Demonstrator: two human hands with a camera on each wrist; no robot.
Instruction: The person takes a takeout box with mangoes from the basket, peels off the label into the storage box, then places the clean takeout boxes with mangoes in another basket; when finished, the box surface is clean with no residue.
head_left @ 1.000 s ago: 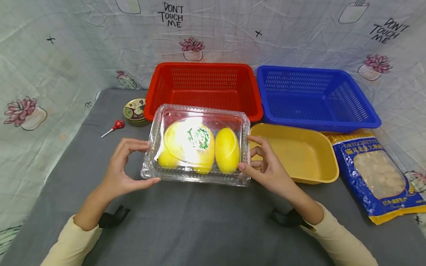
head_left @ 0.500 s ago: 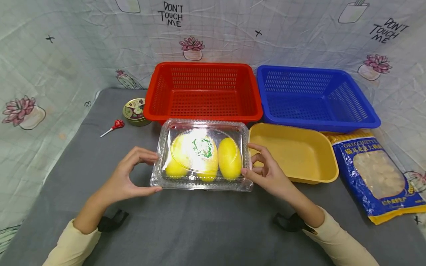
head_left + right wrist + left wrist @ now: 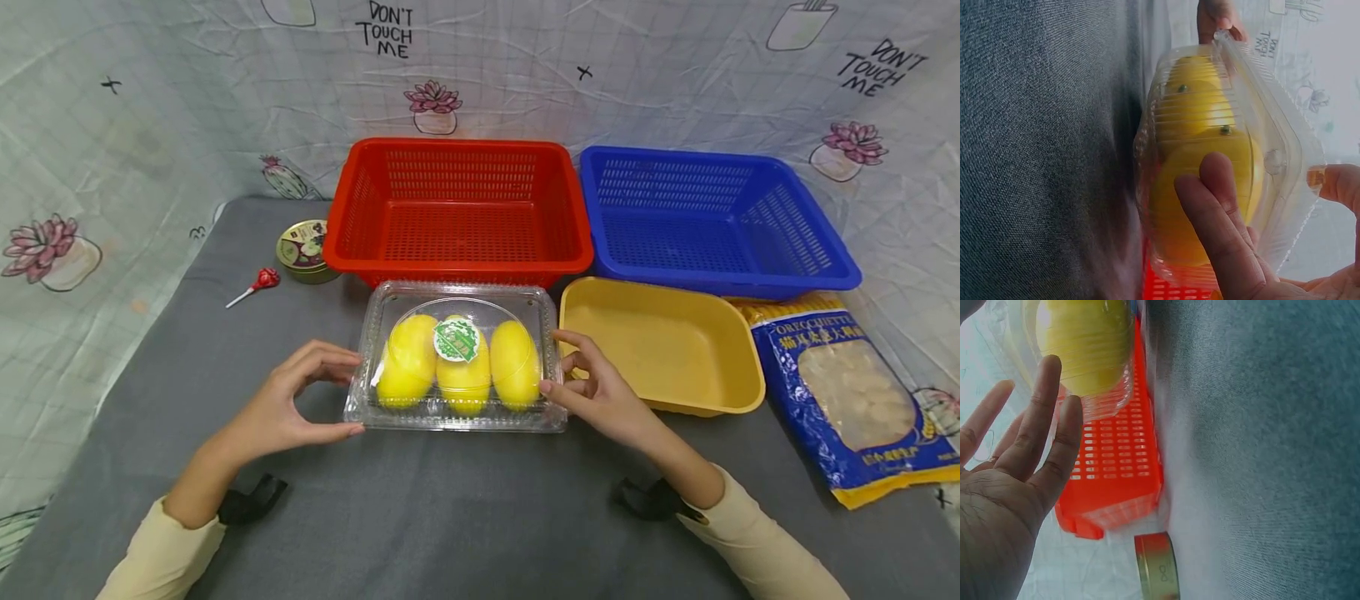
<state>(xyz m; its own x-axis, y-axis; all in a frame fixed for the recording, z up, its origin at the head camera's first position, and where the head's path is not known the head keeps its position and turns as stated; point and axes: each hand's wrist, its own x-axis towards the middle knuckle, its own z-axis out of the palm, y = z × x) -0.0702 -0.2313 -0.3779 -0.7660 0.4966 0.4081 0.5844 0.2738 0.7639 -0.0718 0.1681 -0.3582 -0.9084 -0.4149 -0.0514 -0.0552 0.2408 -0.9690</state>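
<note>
A clear plastic clamshell box (image 3: 465, 290), its lid down, holds three yellow mango-like fruits (image 3: 516, 367) under a round green-and-white sticker (image 3: 457, 340). It lies nearly level, close over the grey cloth in front of the red basket. At its left side, my left hand (image 3: 288, 400) has the thumb at the near corner and the fingers along the edge. My right hand (image 3: 600, 387) grips the opposite side; in the right wrist view its thumb meets the lid's rim while two fingers (image 3: 1229, 237) press the side wall.
Behind the box stand a red basket (image 3: 457, 268) and a blue basket (image 3: 720, 282). A yellow basin (image 3: 652, 350) sits by my right hand, with a bag of orecchiette pasta (image 3: 855, 400) beyond it. Back left are a round tin (image 3: 303, 246) and a red lollipop (image 3: 266, 280).
Both hands have brought the box toward me and down, away from over the red basket's front. It has levelled out, and the glare has left its lid, so the sticker shows clearly.
</note>
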